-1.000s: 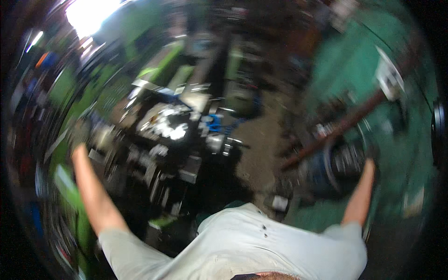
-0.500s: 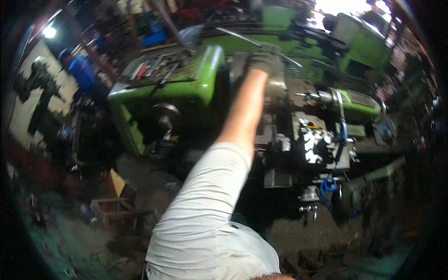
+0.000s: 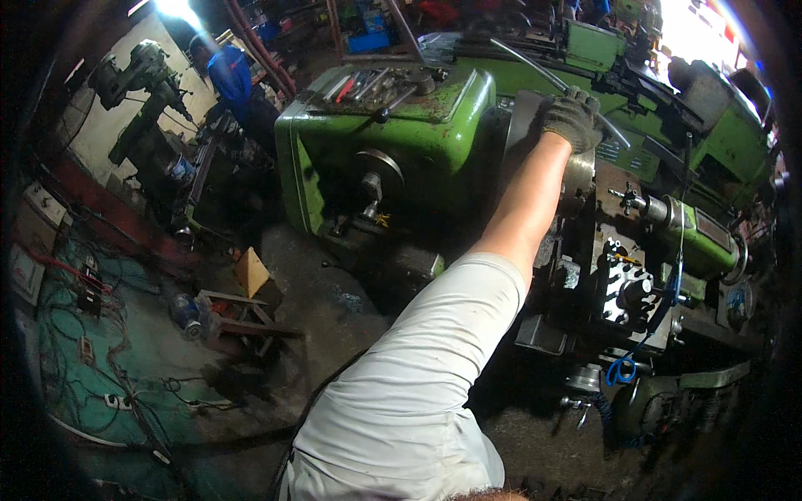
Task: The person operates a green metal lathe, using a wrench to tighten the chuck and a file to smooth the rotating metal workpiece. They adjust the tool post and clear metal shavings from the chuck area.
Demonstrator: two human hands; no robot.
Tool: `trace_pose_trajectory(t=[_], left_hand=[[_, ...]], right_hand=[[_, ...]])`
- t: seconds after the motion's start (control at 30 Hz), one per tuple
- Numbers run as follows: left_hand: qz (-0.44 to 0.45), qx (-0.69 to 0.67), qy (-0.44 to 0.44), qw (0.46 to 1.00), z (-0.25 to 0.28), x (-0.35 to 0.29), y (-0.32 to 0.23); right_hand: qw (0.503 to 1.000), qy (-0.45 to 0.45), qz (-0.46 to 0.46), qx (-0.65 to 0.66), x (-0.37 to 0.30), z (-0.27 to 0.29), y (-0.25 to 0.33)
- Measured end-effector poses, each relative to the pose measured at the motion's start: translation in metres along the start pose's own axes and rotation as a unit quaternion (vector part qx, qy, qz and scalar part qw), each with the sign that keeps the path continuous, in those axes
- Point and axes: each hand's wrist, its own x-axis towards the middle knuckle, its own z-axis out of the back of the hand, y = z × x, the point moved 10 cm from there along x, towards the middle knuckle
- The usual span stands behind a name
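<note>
My left hand [image 3: 573,119], in a dark grey knitted work glove, is closed over the middle of a long metal bar [image 3: 535,65], which slants from upper left to lower right and sticks out on both sides of the hand. It looks like the cross handle of a chuck key, but its lower part is hidden behind my hand. Right below is the round steel lathe chuck [image 3: 580,175], partly covered by my forearm. To its left stands the green lathe headstock [image 3: 384,117]. My right hand does not show.
Tools [image 3: 355,86] lie on top of the headstock. At right are the tailstock [image 3: 702,238] with a drill chuck, the tool post [image 3: 631,288] and a blue coiled hose [image 3: 620,370]. Cables [image 3: 125,376] cross the green floor at left. A person in blue [image 3: 230,75] stands far left.
My view has swung left, so the lathe and my arm appear farther right and sharper. My left hand remains closed on the bar, which now slants more steeply in the picture.
</note>
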Motion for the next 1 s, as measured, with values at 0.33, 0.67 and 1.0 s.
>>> trace_pose_trajectory(t=[0.33,0.67,1.0], left_hand=[[0.013,-0.044,0.02,0.999,-0.002,0.003,0.004],[-0.02,-0.025,0.008,0.999,-0.03,0.021,0.023],[-0.118,-0.179,0.029,0.976,-0.016,0.036,-0.003]], right_hand=[[0.999,-0.01,-0.028,0.019,-0.008,-0.002,-0.003],[0.994,-0.073,-0.071,0.024,-0.012,0.012,-0.001],[0.909,-0.365,-0.163,0.12,-0.124,0.17,0.015]])
